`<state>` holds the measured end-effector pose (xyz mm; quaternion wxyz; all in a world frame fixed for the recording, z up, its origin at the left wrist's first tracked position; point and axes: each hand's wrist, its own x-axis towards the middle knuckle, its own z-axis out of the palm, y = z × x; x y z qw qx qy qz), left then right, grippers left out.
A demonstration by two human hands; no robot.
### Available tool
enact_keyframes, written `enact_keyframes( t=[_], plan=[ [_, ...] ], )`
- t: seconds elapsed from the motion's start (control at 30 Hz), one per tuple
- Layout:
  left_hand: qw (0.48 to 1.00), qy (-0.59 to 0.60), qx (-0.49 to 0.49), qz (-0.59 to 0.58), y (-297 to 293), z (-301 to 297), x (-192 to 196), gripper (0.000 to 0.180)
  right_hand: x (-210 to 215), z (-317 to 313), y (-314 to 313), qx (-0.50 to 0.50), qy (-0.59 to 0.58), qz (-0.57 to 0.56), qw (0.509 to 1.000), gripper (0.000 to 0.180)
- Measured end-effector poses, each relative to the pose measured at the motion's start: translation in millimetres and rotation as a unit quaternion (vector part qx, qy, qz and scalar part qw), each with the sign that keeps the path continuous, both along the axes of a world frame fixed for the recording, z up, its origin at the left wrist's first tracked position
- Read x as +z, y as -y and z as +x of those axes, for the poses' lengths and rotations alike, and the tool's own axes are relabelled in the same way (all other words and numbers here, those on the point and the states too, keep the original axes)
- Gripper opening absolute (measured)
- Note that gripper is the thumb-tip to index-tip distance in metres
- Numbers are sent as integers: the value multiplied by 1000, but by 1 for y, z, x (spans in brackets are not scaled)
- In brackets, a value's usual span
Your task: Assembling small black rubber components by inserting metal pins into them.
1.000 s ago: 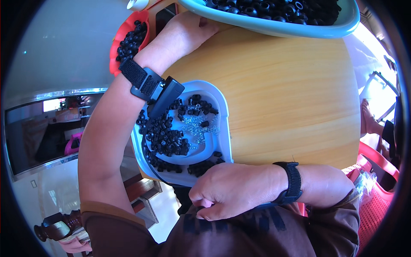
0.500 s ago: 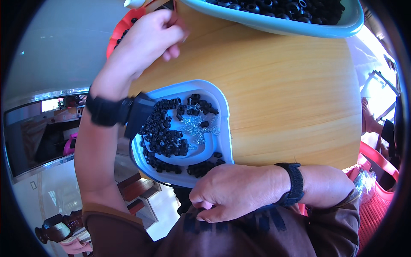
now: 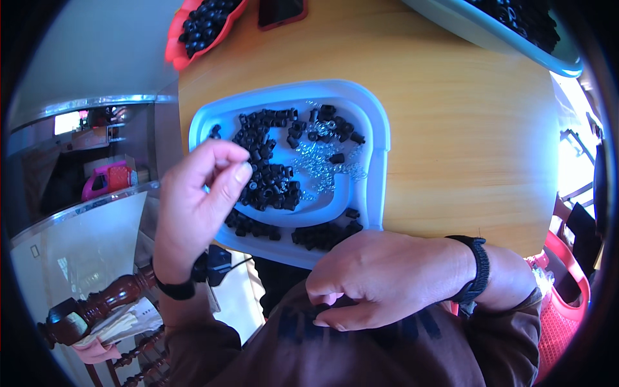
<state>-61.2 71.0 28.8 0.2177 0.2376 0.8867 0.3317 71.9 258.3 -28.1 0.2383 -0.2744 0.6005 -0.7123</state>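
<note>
A white-blue tray (image 3: 377, 116) on the table holds many small black cylindrical caps (image 3: 271, 187) on its left side and a spread of small shiny metal springs (image 3: 316, 158) at its centre. My left hand (image 3: 203, 187) is over the tray's left edge, thumb and forefinger drawn together beside the caps. Whatever may sit between those fingertips is hidden. Close to my body, at the tray's near edge, my right hand (image 3: 387, 274) is curled with the thumb below the fingers. Its grip is too dark to make out.
A red scalloped bowl (image 3: 175, 48) with rounded black pieces stands at the far left, beside a phone (image 3: 282, 13). At the far right is a large pale blue basin (image 3: 516, 45) of black parts. A pink plastic chair (image 3: 567, 309) stands to the right.
My left hand has come back from beside the red bowl to the left side of the tray. My right hand keeps its curled pose. The view has shifted.
</note>
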Motion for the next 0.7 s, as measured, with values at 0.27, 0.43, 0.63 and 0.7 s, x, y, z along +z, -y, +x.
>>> enact_keyframes(
  t=[0.27, 0.43, 0.63, 0.7],
  plan=[
    [994, -69, 73, 45, 35, 52, -20, 12, -3, -1, 2, 4, -16, -8, 1000, 19],
    [977, -160, 131, 51, 40, 58, -32, 10, 5, -9, -2, 59, -1, -6, 998, 15],
    [977, -200, 5, 74, 27, 74, -39, 20, 10, -11, -14, 94, 11, -24, 995, 18],
    [971, -225, -47, 63, 25, 82, -46, 25, 10, -13, -14, 125, 6, -17, 992, 16]
  ],
)
